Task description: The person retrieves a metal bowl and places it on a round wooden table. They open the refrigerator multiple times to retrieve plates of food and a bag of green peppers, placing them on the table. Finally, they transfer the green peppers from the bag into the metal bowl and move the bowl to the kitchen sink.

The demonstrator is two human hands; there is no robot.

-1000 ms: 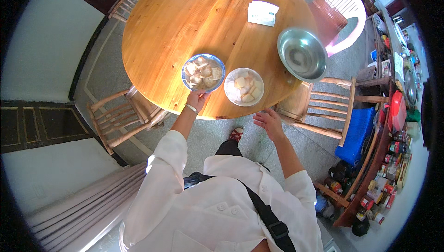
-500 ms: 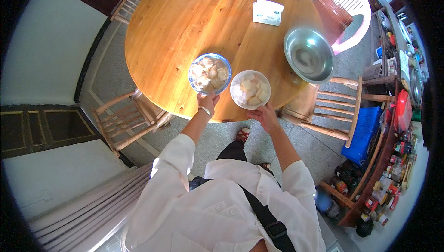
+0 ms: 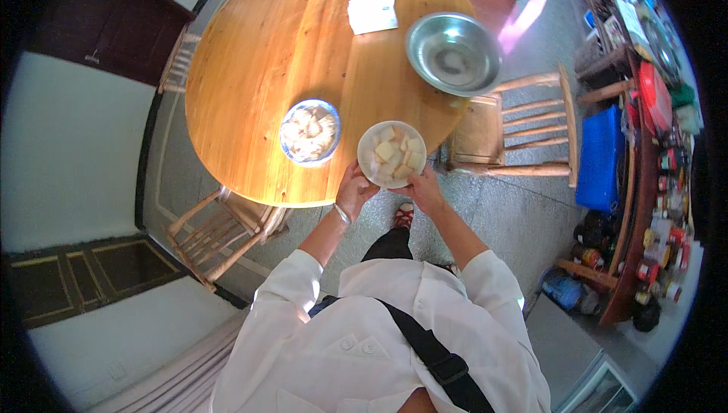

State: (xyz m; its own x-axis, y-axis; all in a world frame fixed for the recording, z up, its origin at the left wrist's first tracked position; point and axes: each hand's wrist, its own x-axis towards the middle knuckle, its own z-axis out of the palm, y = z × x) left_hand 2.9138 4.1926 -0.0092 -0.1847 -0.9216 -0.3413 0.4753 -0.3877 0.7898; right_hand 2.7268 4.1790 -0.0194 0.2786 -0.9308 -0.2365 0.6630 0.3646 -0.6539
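A white bowl [image 3: 391, 153] of pale food chunks sits at the near edge of the round wooden table [image 3: 265, 56]. My left hand [image 3: 354, 189] grips its near-left rim and my right hand [image 3: 423, 188] grips its near-right rim. To the left stands a blue-rimmed bowl [image 3: 309, 131] with similar food, untouched. Farther right on the table rests a steel basin [image 3: 453, 52], and a white folded cloth or packet [image 3: 372, 12] lies at the far side.
A wooden chair [image 3: 523, 128] stands right of the table, another wooden chair [image 3: 220, 227] at the near left. A blue container [image 3: 599, 155] and a cluttered shelf [image 3: 660, 185] line the right side. A pink plastic chair [image 3: 523, 3] is behind.
My left hand left the blue-rimmed bowl and both hands closed on the white bowl. The view shifted, bringing the table nearer.
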